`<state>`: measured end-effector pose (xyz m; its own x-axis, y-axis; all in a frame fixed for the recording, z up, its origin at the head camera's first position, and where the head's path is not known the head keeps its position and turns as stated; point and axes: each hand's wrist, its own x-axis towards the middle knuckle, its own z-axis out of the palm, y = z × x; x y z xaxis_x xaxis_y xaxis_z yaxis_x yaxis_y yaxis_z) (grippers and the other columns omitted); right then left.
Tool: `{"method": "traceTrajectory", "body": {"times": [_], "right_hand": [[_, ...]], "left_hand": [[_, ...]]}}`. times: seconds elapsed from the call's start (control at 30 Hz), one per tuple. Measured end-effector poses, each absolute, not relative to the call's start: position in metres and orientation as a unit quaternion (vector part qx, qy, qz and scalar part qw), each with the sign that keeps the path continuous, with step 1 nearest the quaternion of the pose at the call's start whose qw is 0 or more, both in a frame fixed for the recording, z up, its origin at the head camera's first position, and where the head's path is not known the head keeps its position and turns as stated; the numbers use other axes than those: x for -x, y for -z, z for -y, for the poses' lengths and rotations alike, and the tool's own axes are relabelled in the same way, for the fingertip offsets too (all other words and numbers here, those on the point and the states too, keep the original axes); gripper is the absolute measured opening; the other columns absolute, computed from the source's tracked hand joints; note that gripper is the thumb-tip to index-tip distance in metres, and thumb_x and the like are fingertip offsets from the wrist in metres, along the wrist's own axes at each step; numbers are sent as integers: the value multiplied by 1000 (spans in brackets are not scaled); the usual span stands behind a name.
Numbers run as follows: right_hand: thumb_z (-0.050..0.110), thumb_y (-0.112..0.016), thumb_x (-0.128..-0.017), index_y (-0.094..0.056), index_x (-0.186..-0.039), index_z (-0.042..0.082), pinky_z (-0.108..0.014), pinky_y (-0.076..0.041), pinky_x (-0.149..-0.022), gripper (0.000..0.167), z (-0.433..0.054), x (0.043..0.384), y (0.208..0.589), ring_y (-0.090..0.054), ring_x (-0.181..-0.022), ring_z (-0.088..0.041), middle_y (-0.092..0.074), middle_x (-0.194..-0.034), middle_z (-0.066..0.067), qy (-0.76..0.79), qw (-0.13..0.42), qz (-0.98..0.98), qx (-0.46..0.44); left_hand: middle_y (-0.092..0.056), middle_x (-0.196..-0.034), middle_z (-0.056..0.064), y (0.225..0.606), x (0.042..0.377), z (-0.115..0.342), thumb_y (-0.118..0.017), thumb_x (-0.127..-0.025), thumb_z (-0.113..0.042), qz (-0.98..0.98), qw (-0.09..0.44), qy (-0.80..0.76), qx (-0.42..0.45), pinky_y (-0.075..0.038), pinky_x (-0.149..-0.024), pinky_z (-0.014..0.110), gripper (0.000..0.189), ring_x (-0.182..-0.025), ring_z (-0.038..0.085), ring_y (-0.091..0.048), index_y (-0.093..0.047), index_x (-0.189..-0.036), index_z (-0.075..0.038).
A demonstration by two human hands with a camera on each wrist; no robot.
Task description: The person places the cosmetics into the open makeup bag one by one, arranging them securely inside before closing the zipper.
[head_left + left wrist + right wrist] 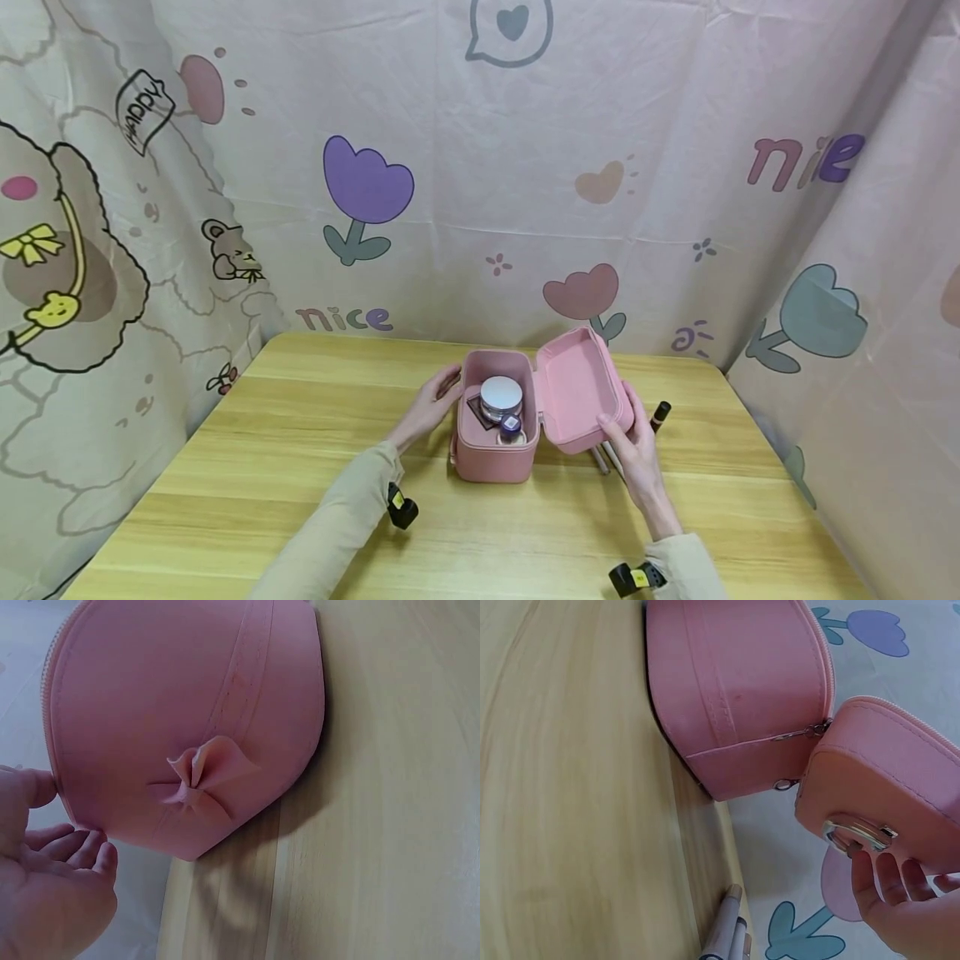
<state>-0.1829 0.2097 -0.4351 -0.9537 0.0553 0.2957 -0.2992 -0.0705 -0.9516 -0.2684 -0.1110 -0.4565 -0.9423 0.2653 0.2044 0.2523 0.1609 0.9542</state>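
Observation:
A pink makeup case [495, 463] stands on the table, its lid [577, 387] swung out to the right. My left hand [431, 410] touches the case's left side at the rim with loosely bent fingers, near a pink bow [202, 784] in the left wrist view. With thumb inside and fingers outside, my right hand [637, 454] holds the lid's edge, beside its handle [861, 831]. Inside the case lie a round silver-topped container [501, 392], a small item with a purple cap [511, 426] and a dark flat square piece [477, 410].
Several slim pen-like tubes [727, 922] lie on the wooden table [300, 433], partly hidden under the lid and right hand. A black-ended tube [661, 414] shows right of that hand. A printed curtain [480, 208] hangs behind the table and at both sides.

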Motion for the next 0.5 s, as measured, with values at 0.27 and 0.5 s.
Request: {"method": "traceTrajectory", "body": {"times": [0.27,0.5], "right_hand": [[11,-61,-95,1,-163,11,-43,-25,-127,92,-214,182,440,-32,-146,-26,-21,-166,-21,-668,81,736,-72],[20,-69,-94,-19,-158,17,-63,-24,-123,81,-220,180,441,-25,-152,-40,-36,-159,-17,-613,-4,787,-65]], "left_hand": [[-35,-155,34,457,271,112,-45,-104,-1,-760,16,-623,-182,-28,-124,52,50,-146,46,-35,-30,-150,14],[-35,-155,34,458,271,114,-44,-104,-1,-766,19,-612,-196,-29,-123,53,51,-146,47,-36,-29,-150,14]]}}
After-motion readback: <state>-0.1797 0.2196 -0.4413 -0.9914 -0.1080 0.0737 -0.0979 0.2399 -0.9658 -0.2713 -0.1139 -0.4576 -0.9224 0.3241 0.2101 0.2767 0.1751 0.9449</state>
